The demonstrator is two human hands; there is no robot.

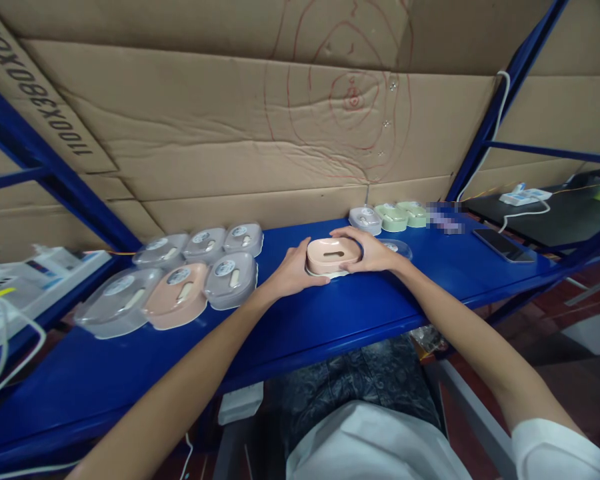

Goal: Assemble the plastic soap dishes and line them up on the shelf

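Observation:
A pink oval soap box point(325, 261) with a dark keyhole-shaped slot in its top face sits between my hands at the middle of the blue table. My left hand point(296, 272) wraps round its left end, thumb along the near side. Round the right end curls my right hand point(367, 250), fingers over the far edge and thumb at the near side. A pale rim shows under the box. Just behind my right hand lies a clear oval lid point(399, 249) with a round label, partly hidden by the hand.
To the left, several grey lidded boxes point(230, 280) and a pink one point(177, 295) stand in two rows. A grey box point(365, 219) and two green ones point(392, 217) line the back. A phone point(503, 245) lies right, before cardboard walls point(205, 120). White power strips point(45, 287) stand far left.

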